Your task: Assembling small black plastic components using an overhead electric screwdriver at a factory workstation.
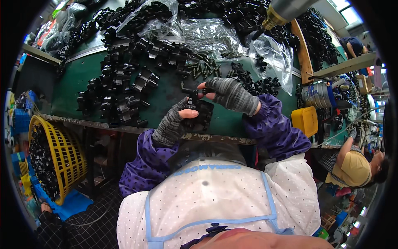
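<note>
My left hand (175,123), in a grey fingerless glove, is closed around a black plastic part (202,116) near the table's front edge. Its thumb lies across the part. My right hand (232,96), gloved the same way, reaches in from the right with its fingertips pinched at the upper end of that part. Whatever sits between those fingertips is too small and dark to name. Just beyond the hands lie small brass-coloured pins (204,68). Small black ring-like pieces (263,86) are heaped to the right, and larger black plastic assemblies (124,108) are piled to the left.
A power driver (286,13) hangs over the back right, above a clear plastic bag (275,62). A yellow box (304,120) and a wire spool (318,95) stand at the right edge. At lower left is a yellow basket (70,159) of black parts. A co-worker (352,166) sits at right.
</note>
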`<state>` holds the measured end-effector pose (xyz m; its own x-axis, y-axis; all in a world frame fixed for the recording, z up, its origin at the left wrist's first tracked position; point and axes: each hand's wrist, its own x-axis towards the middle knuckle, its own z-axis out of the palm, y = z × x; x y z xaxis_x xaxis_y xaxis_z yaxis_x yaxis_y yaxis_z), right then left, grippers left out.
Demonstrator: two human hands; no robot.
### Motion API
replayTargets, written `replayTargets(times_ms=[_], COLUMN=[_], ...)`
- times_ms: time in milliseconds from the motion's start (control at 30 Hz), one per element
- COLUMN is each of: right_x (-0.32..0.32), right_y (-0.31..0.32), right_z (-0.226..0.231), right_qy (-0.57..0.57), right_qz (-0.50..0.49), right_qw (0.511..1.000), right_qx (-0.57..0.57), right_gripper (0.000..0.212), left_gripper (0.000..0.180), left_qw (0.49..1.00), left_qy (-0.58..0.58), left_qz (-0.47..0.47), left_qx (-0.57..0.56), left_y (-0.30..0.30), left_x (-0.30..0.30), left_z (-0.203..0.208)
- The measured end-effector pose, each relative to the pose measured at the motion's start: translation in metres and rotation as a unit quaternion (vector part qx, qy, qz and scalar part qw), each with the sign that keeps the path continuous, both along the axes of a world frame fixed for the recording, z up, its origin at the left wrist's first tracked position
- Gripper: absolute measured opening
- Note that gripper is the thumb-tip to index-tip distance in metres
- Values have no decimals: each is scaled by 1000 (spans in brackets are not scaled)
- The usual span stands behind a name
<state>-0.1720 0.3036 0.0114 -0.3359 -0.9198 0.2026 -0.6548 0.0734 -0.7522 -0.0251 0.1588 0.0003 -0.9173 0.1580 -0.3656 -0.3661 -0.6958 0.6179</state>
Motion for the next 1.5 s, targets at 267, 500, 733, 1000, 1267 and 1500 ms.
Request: replayTargets(times_ms=[267, 500, 733, 1000, 1267, 1500], right_x=[-1, 9, 19, 15, 17, 10], right_y=[0, -3, -7, -6, -5, -11], right_z=[8, 3, 9, -4, -9, 18], right_qy=[67, -8, -39, 17, 140, 23], right_qz=[-58, -103, -108, -94, -85, -117], right_qw=[996, 994, 992, 993, 982, 992], right_qx=[12, -26, -47, -71, -95, 45], right_gripper=[25, 24, 22, 20, 15, 24], left_gripper=[53, 55, 42, 40, 44, 56], left_qw=[1000, 1000, 998, 999, 999, 997], left_qy=[3, 5, 2, 7, 27, 53], left_qz=[14, -1, -9, -13, -2, 5], left_qx=[18, 9, 55, 37, 44, -60], left_y=[2, 3, 3, 4, 6, 14], left_x=[-1, 1, -2, -2, -2, -2], left_z=[-2, 1, -1, 2, 0, 4])
